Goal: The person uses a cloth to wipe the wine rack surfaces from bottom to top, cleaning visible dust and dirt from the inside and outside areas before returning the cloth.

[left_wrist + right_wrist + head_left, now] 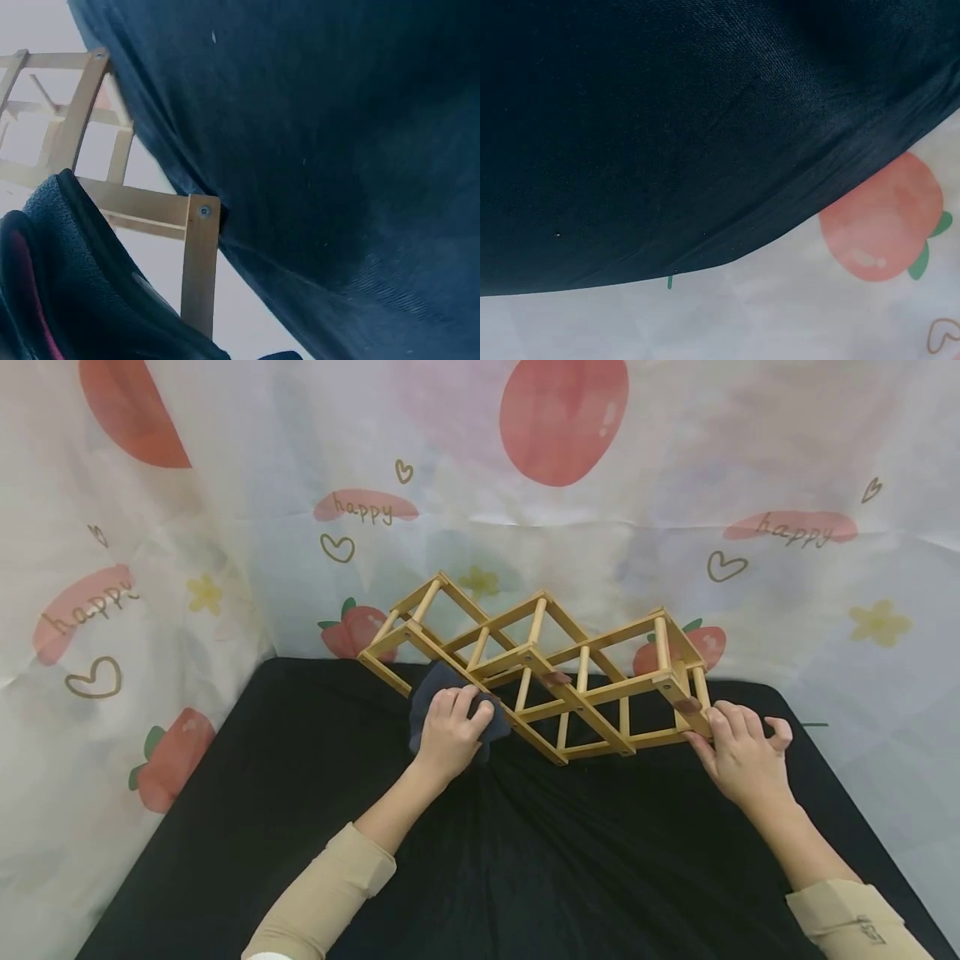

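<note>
A wooden lattice rack [577,697] with dowel crossbars stands tilted toward the back of the black-covered table. My left hand [452,735] grips a dark blue cloth [427,693] against the rack's front slat, left of its middle. In the left wrist view the folded cloth [82,262] lies against the wooden slats [201,262]. At the rack's right end, my right hand [750,760] pinches the lower corner between thumb and fingers. Neither that hand nor the rack shows in the right wrist view.
Black fabric [525,860] with creases covers the table. Behind it and at both sides hangs a pale curtain [247,568] printed with fruit, hearts and the word "happy". The rack's back side stands close to this curtain.
</note>
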Tool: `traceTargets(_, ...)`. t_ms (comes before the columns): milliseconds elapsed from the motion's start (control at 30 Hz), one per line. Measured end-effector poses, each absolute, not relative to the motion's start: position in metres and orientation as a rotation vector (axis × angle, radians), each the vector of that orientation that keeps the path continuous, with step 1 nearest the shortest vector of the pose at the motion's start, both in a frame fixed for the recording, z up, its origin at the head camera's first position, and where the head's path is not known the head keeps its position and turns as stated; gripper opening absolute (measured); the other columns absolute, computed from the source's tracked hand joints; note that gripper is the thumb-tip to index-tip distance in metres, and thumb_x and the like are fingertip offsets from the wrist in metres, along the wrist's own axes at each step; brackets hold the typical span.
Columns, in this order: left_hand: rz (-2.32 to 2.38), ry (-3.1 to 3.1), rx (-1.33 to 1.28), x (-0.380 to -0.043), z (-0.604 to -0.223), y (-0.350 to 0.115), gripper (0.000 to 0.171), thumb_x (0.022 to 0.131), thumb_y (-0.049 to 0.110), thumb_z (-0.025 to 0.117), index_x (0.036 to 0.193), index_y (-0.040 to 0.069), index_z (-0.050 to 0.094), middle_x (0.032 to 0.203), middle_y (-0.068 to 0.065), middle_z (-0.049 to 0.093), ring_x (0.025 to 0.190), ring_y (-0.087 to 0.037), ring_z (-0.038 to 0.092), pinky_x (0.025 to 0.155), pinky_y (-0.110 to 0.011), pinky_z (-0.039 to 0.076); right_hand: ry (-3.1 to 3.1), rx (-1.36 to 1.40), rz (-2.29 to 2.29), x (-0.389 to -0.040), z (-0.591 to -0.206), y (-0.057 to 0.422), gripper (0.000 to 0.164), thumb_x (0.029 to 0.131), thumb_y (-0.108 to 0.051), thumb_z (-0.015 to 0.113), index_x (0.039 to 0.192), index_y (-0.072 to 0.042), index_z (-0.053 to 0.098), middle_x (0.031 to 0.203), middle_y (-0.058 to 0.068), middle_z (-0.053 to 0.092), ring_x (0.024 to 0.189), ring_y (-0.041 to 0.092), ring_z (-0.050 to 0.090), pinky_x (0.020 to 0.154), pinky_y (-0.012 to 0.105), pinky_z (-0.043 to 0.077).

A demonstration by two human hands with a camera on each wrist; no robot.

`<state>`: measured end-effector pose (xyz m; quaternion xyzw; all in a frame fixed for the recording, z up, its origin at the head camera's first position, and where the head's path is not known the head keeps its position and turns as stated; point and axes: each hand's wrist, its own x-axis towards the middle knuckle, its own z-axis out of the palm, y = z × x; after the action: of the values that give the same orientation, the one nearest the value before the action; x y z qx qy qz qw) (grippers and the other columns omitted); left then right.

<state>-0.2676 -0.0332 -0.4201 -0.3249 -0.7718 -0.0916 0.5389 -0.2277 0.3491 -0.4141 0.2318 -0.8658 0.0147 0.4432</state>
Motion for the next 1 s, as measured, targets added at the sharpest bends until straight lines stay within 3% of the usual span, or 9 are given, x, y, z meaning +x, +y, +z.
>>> traceTargets(333, -0.054, -1.848, -0.921, -0.290, -0.422, -0.011, 0.016, 0.094, 0.006, 0.040, 0.084, 0.011, 0.051, 0.090, -0.006, 0.053, 0.076, -0.021, 0.044, 0.070, -0.031, 0.037, -2.188, 0.549, 0.044, -0.228, -0.417, 0.350, 0.054, 0.093, -0.050, 0.030, 0.099, 0.002, 0.041, 0.101, 0.022, 0.042, 0.092, 0.039, 0.038, 0.080, 0.059, 0.011)
traceTargets(667, -0.005, -1.904, -0.959, -0.296, -0.429, -0.006, 0.020, 0.094, 0.006, 0.038, 0.089, 0.013, 0.056, 0.093, -0.003, 0.056, 0.083, -0.020, 0.049, 0.074, -0.030, 0.038, -2.183, 0.544, 0.067, -0.226, -0.415, 0.348, 0.056, 0.093, -0.052, 0.027, 0.098, 0.002, 0.042, 0.100, 0.021, 0.042, 0.092, 0.039, 0.037, 0.080, 0.060, 0.011)
traceTargets(1000, -0.021, -1.917, -0.946, -0.297, -0.435, -0.003, 0.024, 0.096, 0.007, 0.033, 0.086, 0.014, 0.053, 0.088, -0.001, 0.053, 0.078, -0.018, 0.046, 0.075, -0.032, 0.036, -2.214, 0.531, 0.078, -0.228, -0.417, 0.350, 0.057, 0.092, -0.055, 0.024, 0.098, 0.000, 0.042, 0.101, 0.020, 0.042, 0.093, 0.038, 0.037, 0.080, 0.060, 0.012)
